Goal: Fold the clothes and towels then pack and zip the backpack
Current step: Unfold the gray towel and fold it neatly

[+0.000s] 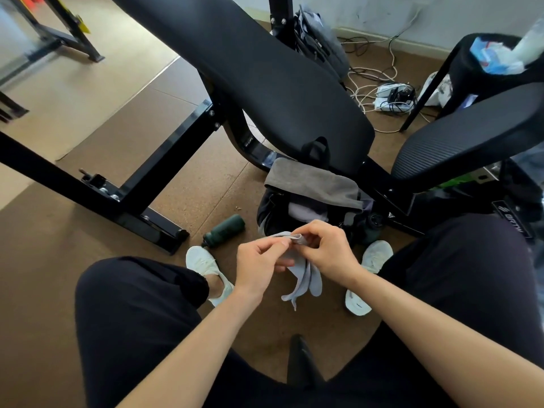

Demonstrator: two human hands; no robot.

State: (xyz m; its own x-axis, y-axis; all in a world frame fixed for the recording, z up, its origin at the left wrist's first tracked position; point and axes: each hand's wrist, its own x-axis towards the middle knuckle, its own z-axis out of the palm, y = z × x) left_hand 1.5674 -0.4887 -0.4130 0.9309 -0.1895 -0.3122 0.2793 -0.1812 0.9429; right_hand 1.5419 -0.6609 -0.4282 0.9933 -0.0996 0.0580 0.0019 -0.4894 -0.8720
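Socks (306, 275), pale grey: hanging between the knees, both hands pinching the top edge together. Left hand (259, 265) is gripping the cuff with thumb and forefinger; right hand (326, 250) is clamping the same edge from the other side. Backpack (273, 213), black, is sitting open on the floor just beyond the hands, a grey towel (312, 181) draping over its mouth. Green bottle (225, 229) is lying beside it, near the left white shoe (206, 265).
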